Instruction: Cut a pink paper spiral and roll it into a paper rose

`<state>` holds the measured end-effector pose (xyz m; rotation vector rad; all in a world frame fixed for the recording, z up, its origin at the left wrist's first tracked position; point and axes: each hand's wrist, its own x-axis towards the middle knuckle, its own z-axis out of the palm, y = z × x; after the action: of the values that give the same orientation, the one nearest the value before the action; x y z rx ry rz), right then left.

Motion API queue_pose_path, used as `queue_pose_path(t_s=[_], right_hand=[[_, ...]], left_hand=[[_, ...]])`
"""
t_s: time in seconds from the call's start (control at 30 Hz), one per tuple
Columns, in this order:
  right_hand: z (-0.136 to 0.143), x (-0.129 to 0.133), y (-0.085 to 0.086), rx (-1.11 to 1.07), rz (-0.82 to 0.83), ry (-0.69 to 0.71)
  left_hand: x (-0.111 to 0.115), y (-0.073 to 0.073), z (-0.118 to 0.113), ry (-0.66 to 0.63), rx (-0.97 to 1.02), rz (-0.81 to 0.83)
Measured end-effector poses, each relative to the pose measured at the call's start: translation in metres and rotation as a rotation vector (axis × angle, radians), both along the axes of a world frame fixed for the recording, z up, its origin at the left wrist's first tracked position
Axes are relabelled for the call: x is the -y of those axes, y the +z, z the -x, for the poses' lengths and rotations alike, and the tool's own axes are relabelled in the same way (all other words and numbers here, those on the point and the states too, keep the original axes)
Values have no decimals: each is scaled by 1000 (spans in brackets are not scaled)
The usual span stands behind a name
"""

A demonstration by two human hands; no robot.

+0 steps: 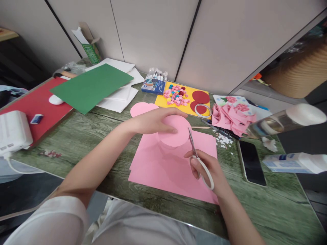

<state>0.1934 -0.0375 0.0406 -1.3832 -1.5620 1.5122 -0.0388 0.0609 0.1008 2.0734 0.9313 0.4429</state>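
Observation:
My left hand [163,120] grips a round pink paper disc [176,135], thumb on top and fingers behind its far edge. White-handled scissors [206,173] are in my right hand [204,165], with the fingers closed around the handle. Their blades point up and away, touching or very near the disc's right edge. Beneath both hands lie pink paper sheets [166,170] on the wooden-patterned table. More pink paper rounds [143,109] lie beyond my left wrist.
Yellow paper [163,100] holds coloured pompoms [177,95] and dark red circles [200,97]. Pink scraps [230,117], a phone [251,161] and bottles [293,161] stand or lie right. Green card [94,85], white sheets [120,102] and a white power bank [14,131] are left.

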Motion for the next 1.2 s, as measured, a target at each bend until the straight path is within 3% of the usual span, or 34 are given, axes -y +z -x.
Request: queue_pose_path(t_s=[0.33, 0.8, 1.2], right_hand=[[2, -1, 4, 5, 27, -2], [-2, -2, -4, -12, -20, 42], [1, -1, 2, -8, -6, 5]], left_hand=[[0, 2, 1, 16, -3, -33], [1, 0, -2, -67, 4, 24], [0, 0, 1, -11, -7, -9]])
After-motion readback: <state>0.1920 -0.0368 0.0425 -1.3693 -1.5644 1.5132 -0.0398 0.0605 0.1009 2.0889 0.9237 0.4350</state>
